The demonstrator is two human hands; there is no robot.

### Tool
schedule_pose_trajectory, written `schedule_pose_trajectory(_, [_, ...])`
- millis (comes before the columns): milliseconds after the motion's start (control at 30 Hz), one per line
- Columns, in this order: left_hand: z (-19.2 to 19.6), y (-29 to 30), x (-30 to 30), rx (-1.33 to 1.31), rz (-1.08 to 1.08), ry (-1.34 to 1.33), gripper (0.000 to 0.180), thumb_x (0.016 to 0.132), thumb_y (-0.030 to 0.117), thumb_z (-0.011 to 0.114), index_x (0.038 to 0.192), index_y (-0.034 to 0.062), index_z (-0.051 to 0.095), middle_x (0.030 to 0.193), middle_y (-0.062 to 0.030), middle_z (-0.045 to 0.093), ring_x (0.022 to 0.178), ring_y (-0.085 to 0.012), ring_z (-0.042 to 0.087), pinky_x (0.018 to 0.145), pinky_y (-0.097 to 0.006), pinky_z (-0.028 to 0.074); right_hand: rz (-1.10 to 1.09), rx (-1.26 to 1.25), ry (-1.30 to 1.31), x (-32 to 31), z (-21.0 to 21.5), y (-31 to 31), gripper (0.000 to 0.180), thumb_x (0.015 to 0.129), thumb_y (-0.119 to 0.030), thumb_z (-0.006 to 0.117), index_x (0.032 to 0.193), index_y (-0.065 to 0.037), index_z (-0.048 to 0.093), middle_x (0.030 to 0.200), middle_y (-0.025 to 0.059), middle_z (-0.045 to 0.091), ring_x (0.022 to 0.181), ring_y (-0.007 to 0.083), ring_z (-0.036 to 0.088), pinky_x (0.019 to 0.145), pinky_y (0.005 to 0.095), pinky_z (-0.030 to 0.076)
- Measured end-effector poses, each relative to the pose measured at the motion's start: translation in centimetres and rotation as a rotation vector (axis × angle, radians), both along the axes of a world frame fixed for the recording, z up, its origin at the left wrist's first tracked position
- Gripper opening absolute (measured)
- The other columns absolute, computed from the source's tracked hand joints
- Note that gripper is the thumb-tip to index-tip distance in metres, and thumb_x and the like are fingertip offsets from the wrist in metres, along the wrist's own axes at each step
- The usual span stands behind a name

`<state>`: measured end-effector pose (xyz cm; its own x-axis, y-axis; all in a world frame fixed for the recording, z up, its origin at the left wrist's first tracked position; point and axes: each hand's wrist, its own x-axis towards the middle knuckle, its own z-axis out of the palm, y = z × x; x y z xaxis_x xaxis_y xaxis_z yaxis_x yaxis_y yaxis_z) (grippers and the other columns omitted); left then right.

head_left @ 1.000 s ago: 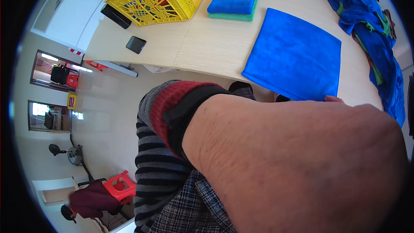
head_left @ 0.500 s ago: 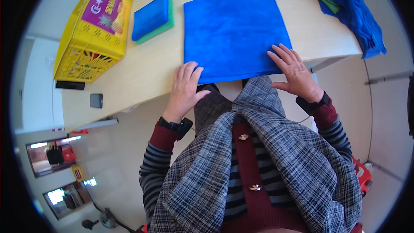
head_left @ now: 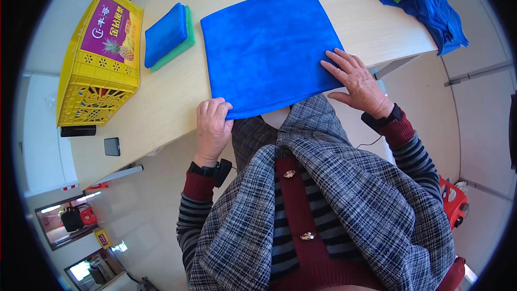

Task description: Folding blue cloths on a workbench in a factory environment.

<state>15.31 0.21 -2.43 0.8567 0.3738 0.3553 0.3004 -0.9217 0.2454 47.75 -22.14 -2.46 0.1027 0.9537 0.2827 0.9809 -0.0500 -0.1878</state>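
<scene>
A blue cloth (head_left: 269,48) lies spread flat in front of me, its near edge reaching the table's front edge. My left hand (head_left: 213,129) is closed on the cloth's near left corner, fingers curled over it. Near the right edge, my right hand (head_left: 356,82) rests with fingers stretched out, the fingertips on the cloth and the thumb apart. Left of the cloth sits a folded blue cloth (head_left: 166,33) on top of a folded green cloth (head_left: 180,51).
A yellow plastic crate (head_left: 99,59) with a purple label stands at the left. Close to it lie a black object (head_left: 78,131) and a small dark flat device (head_left: 112,146). Blue cloths (head_left: 431,8) pile up at the table's far right, hanging over its edge.
My left hand has gone from lying open by the near left corner to gripping it. That corner has shifted left and nearer. My right hand stays spread on the right edge.
</scene>
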Motion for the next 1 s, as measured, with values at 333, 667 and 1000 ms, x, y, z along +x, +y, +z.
schedule_pose_trajectory(333, [3.2,5.1,8.8,-0.002,-0.108,-0.016,0.044,0.091,0.028,0.069,0.128,0.0064,0.060,0.138,-0.0179,0.054,0.128,-0.0393,0.048,0.109,-0.049,0.037,0.013,0.035,0.009,-3.2,1.1,10.0,0.057,0.098,-0.043,0.060,0.145,-0.012,0.050,0.152,0.0171,0.045,0.140,0.0389,0.041,0.115,0.0515,0.034])
schedule_pose_trajectory(667, [-1.4,9.1,6.8,0.083,0.070,0.296,0.063,0.101,0.047,0.052,0.154,0.0148,0.040,0.159,-0.0178,0.033,0.148,-0.0390,0.027,0.119,-0.058,0.020,0.167,-0.136,-0.036,-2.3,1.0,4.7,0.058,0.098,-0.044,0.058,0.146,-0.011,0.050,0.153,0.0155,0.044,0.144,0.0365,0.037,0.116,0.0545,0.032])
schedule_pose_trajectory(1000, [-1.4,5.8,14.7,0.116,-0.047,0.252,0.066,0.100,0.050,0.053,0.154,0.0160,0.038,0.162,-0.0165,0.029,0.150,-0.0378,0.024,0.118,-0.063,0.018,-0.060,-0.201,0.019,0.9,-0.3,11.9,0.067,0.100,-0.050,0.052,0.151,-0.008,0.042,0.160,0.0164,0.035,0.149,0.0375,0.030,0.120,0.0513,0.026])
